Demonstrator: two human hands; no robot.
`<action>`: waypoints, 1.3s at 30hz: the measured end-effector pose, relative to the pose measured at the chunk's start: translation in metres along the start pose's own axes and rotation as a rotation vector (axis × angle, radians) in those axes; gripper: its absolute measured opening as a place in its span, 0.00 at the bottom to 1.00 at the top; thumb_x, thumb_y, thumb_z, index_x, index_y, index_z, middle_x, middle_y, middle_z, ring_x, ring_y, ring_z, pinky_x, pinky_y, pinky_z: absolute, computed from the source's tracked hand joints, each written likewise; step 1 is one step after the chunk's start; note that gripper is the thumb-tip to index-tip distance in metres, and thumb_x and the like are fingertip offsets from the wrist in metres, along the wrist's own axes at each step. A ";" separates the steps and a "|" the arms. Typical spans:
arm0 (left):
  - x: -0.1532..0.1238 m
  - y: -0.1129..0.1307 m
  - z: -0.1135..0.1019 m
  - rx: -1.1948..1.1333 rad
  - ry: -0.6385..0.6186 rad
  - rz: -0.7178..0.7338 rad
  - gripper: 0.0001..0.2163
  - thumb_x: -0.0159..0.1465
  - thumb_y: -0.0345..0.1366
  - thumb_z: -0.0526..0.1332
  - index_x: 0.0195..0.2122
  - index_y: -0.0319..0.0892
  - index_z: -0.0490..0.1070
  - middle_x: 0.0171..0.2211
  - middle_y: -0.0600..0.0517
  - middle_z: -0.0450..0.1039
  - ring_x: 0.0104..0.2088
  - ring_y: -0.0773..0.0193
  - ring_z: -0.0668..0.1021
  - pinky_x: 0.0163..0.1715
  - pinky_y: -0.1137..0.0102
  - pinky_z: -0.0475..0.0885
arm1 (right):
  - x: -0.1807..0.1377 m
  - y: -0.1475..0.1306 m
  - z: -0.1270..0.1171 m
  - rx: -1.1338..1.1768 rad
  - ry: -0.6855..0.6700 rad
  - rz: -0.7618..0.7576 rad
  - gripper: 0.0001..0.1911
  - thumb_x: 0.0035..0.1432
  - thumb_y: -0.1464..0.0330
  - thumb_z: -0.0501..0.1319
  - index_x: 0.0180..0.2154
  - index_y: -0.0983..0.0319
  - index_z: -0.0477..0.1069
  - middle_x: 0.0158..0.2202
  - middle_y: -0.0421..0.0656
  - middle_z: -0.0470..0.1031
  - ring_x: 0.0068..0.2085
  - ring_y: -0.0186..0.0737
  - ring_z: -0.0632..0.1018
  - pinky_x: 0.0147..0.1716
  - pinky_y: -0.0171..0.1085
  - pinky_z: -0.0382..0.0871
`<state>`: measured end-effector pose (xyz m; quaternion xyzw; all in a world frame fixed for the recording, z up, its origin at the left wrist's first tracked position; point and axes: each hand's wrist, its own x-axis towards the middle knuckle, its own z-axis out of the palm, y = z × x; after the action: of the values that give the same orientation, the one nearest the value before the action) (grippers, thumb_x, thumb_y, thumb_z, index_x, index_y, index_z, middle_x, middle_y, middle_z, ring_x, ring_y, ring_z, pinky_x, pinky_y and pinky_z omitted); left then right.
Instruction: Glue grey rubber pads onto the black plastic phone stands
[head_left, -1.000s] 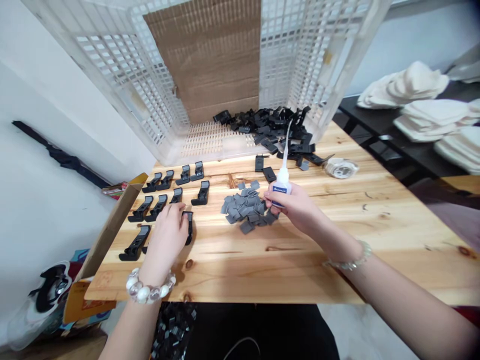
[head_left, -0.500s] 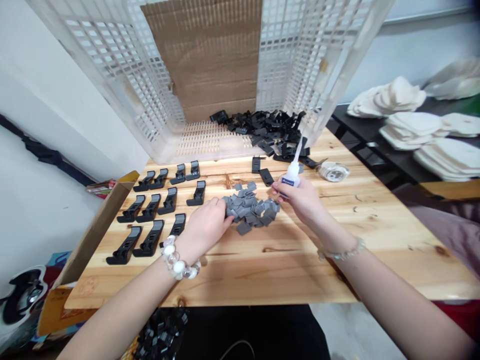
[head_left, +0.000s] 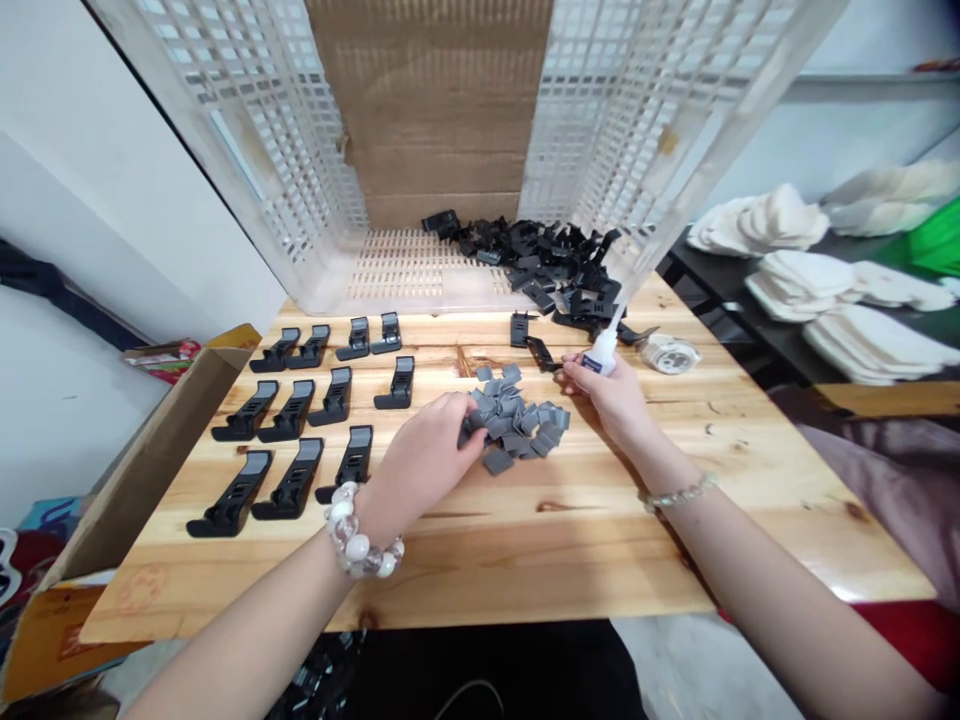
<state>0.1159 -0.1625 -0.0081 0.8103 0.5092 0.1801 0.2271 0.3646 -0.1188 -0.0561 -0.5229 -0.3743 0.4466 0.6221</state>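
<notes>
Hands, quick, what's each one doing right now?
Left hand: fingers curled at the gray squares; can't tell if it holds one.
Right hand: closed around the white bottle, fingertips at a black clip.

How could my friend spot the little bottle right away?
Look at the wooden table with the big white basket on it. In front of the basket, toward its right, the person's right hand holds the bottle. It is white with a dark label and a long thin tip, unlike the flat gray squares and black parts nearby.
</notes>
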 end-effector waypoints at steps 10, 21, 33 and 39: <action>-0.005 0.002 0.009 -0.146 0.143 0.393 0.09 0.67 0.34 0.57 0.48 0.40 0.67 0.50 0.45 0.70 0.52 0.58 0.72 0.55 0.61 0.68 | -0.025 -0.019 0.008 -0.061 -0.156 -0.082 0.12 0.45 0.69 0.72 0.29 0.60 0.70 0.28 0.36 0.70 0.29 0.31 0.71 0.32 0.33 0.69; -0.008 0.005 0.010 -0.208 0.065 0.333 0.11 0.68 0.38 0.56 0.50 0.42 0.67 0.49 0.46 0.74 0.50 0.57 0.76 0.52 0.60 0.70 | -0.064 -0.032 0.025 -0.197 -0.703 -0.006 0.06 0.55 0.72 0.66 0.31 0.60 0.69 0.33 0.38 0.72 0.34 0.34 0.71 0.35 0.35 0.66; 0.000 0.003 0.012 -0.806 -0.362 -0.084 0.17 0.63 0.43 0.62 0.49 0.40 0.70 0.42 0.47 0.77 0.43 0.59 0.78 0.45 0.65 0.73 | -0.065 -0.040 0.022 -0.125 -0.743 0.088 0.04 0.55 0.70 0.66 0.34 0.60 0.72 0.35 0.40 0.75 0.35 0.35 0.74 0.34 0.35 0.67; 0.002 0.001 0.013 -0.763 -0.496 -0.101 0.16 0.62 0.45 0.63 0.45 0.40 0.73 0.38 0.48 0.78 0.38 0.60 0.79 0.41 0.66 0.73 | -0.063 -0.047 0.022 -0.343 -0.859 0.111 0.04 0.53 0.70 0.66 0.31 0.62 0.72 0.30 0.40 0.73 0.33 0.36 0.72 0.35 0.37 0.66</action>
<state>0.1246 -0.1638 -0.0181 0.6616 0.3754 0.1443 0.6328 0.3316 -0.1737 -0.0060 -0.4052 -0.6379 0.5868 0.2907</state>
